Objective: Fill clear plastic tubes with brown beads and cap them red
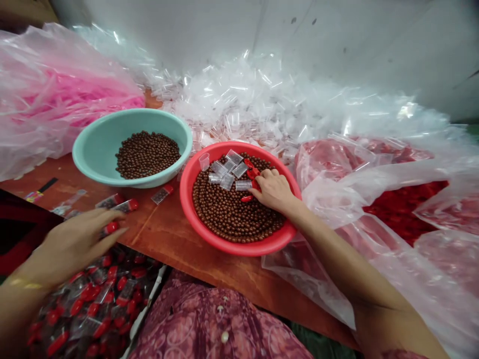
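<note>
My left hand [77, 244] is closed around a small clear container with a red cap [111, 228], above the table's front edge. Just beyond it, red-capped containers [127, 205] with dark contents lie on the table. My right hand [275, 190] reaches into a red basin [189, 212], its bent fingers on red caps [251, 170]; part of what they grip is hidden. Brown beads [228, 219] fill this basin. On the beads, beside my right fingers, rest several clear plastic containers [227, 180].
A pale green basin [92, 147] with brown beads stands left of the red one. Clear containers [239, 109] are heaped behind. Pink pieces in a bag [75, 94] lie left, red pieces in bags [404, 209] right. Below my left hand, a box holds filled red-capped containers [93, 309].
</note>
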Tool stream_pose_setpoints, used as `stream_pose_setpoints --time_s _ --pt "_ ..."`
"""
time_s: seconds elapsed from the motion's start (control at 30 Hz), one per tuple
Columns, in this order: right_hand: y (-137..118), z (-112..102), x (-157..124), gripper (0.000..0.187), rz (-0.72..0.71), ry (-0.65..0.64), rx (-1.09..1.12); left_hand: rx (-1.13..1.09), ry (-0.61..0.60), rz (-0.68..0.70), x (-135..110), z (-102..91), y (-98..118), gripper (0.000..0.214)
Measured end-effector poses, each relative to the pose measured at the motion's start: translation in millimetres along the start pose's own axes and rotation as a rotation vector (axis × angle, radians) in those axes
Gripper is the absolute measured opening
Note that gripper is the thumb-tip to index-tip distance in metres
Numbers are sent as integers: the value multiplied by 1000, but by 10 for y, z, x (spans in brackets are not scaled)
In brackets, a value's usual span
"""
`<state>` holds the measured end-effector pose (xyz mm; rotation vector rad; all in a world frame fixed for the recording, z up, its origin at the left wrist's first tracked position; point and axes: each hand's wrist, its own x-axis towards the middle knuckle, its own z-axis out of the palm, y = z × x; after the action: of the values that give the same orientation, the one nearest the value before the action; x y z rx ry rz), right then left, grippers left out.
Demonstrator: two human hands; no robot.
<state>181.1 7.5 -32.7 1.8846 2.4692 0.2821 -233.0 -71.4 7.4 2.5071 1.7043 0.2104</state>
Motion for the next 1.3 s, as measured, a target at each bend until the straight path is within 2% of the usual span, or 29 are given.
stream_pose_setpoints --time_s 0.07,0.1,0.2,0.3,0.4,0.53,0.77,0.9,0.97,1.03,1.2,1.3 --pt "13 31 42 24 -12 -20 1 39 23 162 467 -89 484 30" --pt "29 44 51 22 -8 -15 12 75 -18 249 696 -89 708 29" --pt "86 62 42 20 65 29 107 199 -137 404 1300 60 1195 29" --pt "136 56 15 21 194 93 302 282 -264 389 1736 302 1392 26" --pt "168 52 5 25 261 160 476 306 -330 369 1984 480 1425 27" --pt "191 47 10 24 287 161 578 326 -400 371 2049 477 1475 29" --pt "210 20 15 23 262 194 715 460 -577 417 1777 214 1778 20" --pt "213 30 12 21 265 235 737 385 -594 587 1682 302 1888 25" --pt "212 30 7 20 254 260 738 285 -590 678 1682 395 1897 28" --pt "210 24 3 20 247 274 732 181 -606 707 1707 483 1876 31" --pt "215 -2 -4 21 246 265 740 91 -563 632 1800 545 1730 43" --pt "224 -3 -6 21 240 278 760 147 -657 592 1798 504 1667 38"
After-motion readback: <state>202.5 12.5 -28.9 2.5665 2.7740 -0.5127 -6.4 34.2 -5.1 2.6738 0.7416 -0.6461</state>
